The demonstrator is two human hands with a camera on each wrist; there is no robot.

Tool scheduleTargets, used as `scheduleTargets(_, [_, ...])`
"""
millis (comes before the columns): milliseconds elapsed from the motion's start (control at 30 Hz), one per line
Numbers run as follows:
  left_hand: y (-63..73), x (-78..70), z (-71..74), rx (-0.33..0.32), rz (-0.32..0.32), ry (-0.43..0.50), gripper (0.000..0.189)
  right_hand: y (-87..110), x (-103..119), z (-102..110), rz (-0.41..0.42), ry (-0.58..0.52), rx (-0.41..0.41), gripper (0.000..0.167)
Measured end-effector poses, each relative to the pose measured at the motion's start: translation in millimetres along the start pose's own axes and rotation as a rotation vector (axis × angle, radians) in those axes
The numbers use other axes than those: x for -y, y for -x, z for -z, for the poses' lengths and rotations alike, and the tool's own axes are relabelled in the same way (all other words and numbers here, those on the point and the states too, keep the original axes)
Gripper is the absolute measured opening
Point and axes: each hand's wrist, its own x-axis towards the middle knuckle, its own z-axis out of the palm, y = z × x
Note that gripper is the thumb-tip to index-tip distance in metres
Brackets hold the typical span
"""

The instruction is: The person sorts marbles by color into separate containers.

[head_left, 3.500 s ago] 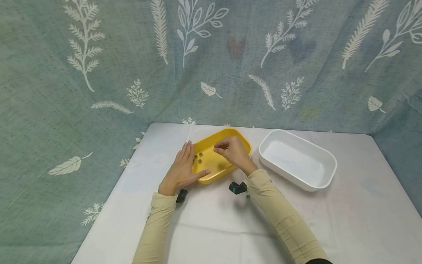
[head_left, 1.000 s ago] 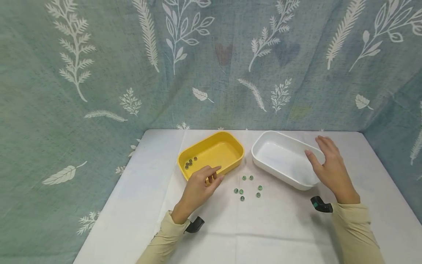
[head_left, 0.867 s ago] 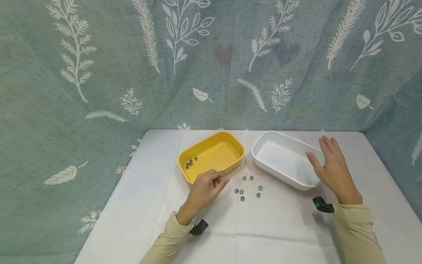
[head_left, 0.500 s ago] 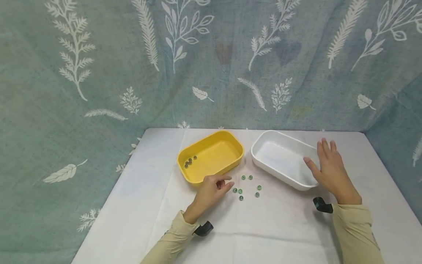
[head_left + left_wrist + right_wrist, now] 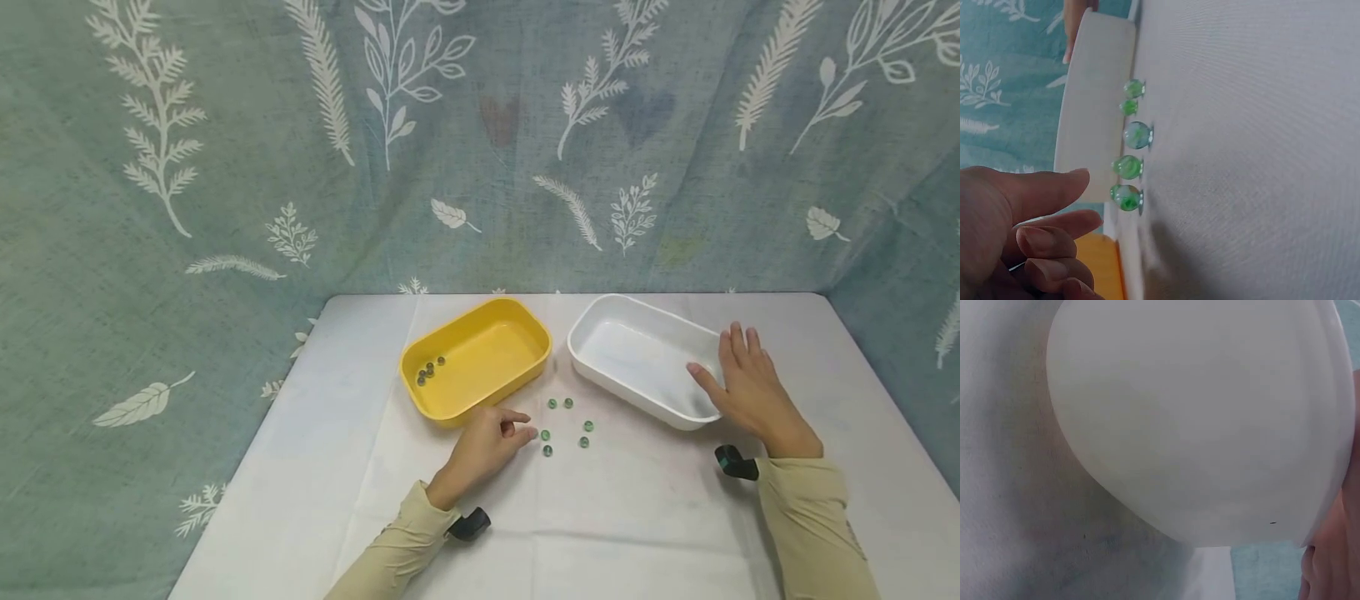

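Observation:
Several green glass marbles [image 5: 588, 426] lie loose on the table between a yellow tray and a white tray. My left hand [image 5: 483, 446] is low beside the leftmost ones, thumb and forefinger apart, the other fingers loosely curled. In the left wrist view, nothing shows between the left hand's [image 5: 1041, 222] thumb and forefinger, and the marbles [image 5: 1138, 135] stand just beyond them. My right hand [image 5: 753, 396] rests at the right end of the white tray [image 5: 630, 392], fingers extended. The right wrist view shows that tray's outer wall [image 5: 1197, 425] with the hand [image 5: 1334, 550] against its rim.
The yellow tray [image 5: 495, 387] stands left of the white one, with several darker-looking marbles [image 5: 430, 372] gathered in its left end. A white cloth [image 5: 637, 525] covers the table, and a patterned green curtain [image 5: 300, 167] hangs behind and at the sides.
Both hands have left the yellow tray since the earliest frame. Lately my left hand slid right and nearer to the loose marbles, while my right hand settled on the white tray's end.

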Motion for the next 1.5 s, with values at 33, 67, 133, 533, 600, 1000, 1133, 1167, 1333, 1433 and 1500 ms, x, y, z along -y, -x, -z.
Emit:
scheduleTargets(33, [0.1,0.1,-0.6,0.003,0.004,-0.001,0.024,-0.1,0,0,-0.004,0.001,0.007,0.097])
scheduleTargets(67, [0.0,0.5,-1.3,0.004,0.004,-0.003,0.024,-0.2,0,-1,-0.006,0.0,0.009,0.097])
scheduleTargets(133, [-0.1,0.9,-2.5,0.008,0.004,-0.009,0.024,-0.3,1,-1,-0.007,-0.005,0.01,0.097])
scheduleTargets(533, [0.0,3.8,-11.5,-0.007,0.048,-0.05,0.022,-0.3,0,-3,-0.026,-0.017,0.039,0.098])
scheduleTargets(600, [-0.4,3.8,-11.9,-0.012,0.052,-0.054,0.021,-0.1,1,-2,-0.031,-0.013,0.042,0.098])
scheduleTargets(1000, [-1.9,2.3,-14.1,-0.038,0.041,-0.111,0.015,-0.3,1,-1,-0.019,-0.021,0.033,0.097])
scheduleTargets(1133, [-1.8,3.4,-15.1,-0.05,0.035,-0.11,0.013,-0.8,1,-2,-0.027,-0.026,0.039,0.098])
scheduleTargets(1167, [-1.7,3.9,-15.4,-0.054,0.033,-0.112,0.012,-1.0,1,-2,-0.029,-0.027,0.041,0.098])
scheduleTargets(1333, [-0.9,5.9,-15.6,-0.071,0.024,-0.115,0.011,-1.0,1,-3,-0.032,-0.031,0.042,0.098])
scheduleTargets(1433, [0.0,5.7,-14.3,-0.074,0.021,-0.107,0.011,-0.8,0,-3,-0.033,-0.033,0.043,0.098])
scheduleTargets(1500, [0.4,4.8,-12.7,-0.074,0.022,-0.095,0.01,-0.7,0,-3,-0.033,-0.035,0.045,0.098])
